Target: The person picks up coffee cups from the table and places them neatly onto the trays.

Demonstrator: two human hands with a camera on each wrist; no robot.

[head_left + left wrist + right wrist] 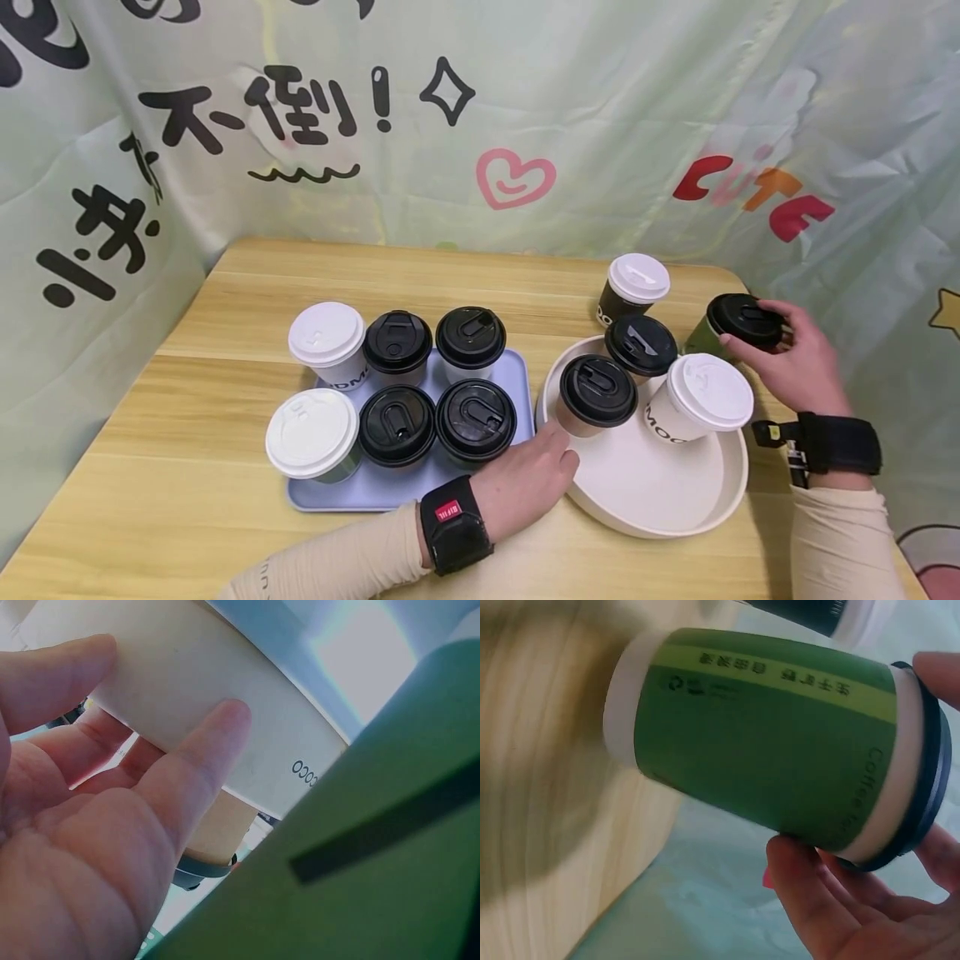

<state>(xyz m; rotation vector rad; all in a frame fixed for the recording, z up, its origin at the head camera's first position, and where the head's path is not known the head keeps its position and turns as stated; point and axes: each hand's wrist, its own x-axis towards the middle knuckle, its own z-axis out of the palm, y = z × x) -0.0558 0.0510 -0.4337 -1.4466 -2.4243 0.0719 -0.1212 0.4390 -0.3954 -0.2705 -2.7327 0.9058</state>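
Observation:
My right hand grips a green paper cup by its black lid, fingers and thumb around the lid and upper side. That cup is behind the round tray at the right; whether its base touches the table I cannot tell. My left hand holds the left rim of the round cream tray, thumb against the outer wall. Inside the tray stand two brown cups with black lids and a white cup with white lid.
A blue rectangular tray to the left bears several lidded cups in two rows, close to my left forearm. Behind the round tray a black cup with a white lid stands on the wooden table. A printed cloth hangs behind.

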